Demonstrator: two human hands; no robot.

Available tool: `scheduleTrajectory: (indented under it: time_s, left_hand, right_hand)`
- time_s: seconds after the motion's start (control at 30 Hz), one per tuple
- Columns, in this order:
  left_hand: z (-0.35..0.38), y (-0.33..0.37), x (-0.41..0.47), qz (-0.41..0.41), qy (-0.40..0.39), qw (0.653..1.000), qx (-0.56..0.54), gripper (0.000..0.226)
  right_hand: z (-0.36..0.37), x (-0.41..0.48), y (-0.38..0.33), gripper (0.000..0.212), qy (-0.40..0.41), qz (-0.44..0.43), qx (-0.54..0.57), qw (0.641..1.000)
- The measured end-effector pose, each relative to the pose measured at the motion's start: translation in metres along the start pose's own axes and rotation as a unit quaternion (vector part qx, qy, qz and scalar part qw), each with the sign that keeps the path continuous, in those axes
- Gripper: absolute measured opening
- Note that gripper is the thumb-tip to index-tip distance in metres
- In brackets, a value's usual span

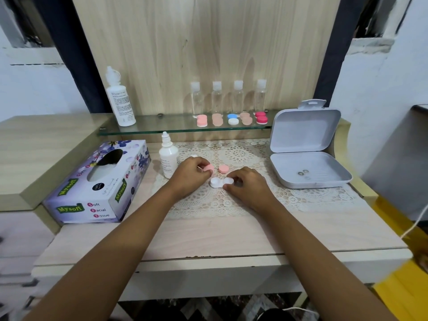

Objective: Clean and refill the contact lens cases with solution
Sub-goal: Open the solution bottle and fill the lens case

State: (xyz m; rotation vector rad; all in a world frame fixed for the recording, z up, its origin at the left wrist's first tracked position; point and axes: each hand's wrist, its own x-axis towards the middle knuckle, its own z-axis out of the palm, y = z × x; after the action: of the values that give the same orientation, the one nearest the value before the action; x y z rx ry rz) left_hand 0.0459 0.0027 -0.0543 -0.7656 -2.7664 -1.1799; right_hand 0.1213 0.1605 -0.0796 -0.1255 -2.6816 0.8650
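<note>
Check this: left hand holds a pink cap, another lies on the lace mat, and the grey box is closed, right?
No: the head view shows the grey box open. The left hand does hold a pink cap, a second cap lies on the lace mat.

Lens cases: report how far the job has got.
Done: both pink caps are off the white case; one cap lies on the doily. In hand: the left hand pinches the other cap, the right hand steadies the case. Left: the small bottle stands untouched; five capped cases wait on the glass shelf.
</note>
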Motion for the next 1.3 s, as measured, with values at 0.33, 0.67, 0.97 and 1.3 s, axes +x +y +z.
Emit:
scheduleTrajectory:
  time_s: [0.33,0.67,0.97,1.3]
  left_hand:
    - [0.003,-0.003,-0.019,0.081,-0.045,0.995,0.042,0.022]
    - [0.014,-0.010,-0.016,0.095,-0.022,0.994,0.051,0.022]
    - [0.017,-0.012,-0.021,0.098,-0.026,0.995,0.007,0.035]
    - [0.019,-0.019,-0.015,0.080,-0.025,0.996,0.031,0.025]
  right_hand:
    - [0.001,0.001,0.001,0.027,0.002,0.000,-0.004,1.000]
    - [0.002,0.002,0.001,0.029,0.005,0.004,-0.008,1.000]
    - [0.003,0.002,0.002,0.031,0.007,0.002,-0.013,1.000]
    - [0.003,0.003,0.002,0.030,0.005,0.000,-0.012,1.000]
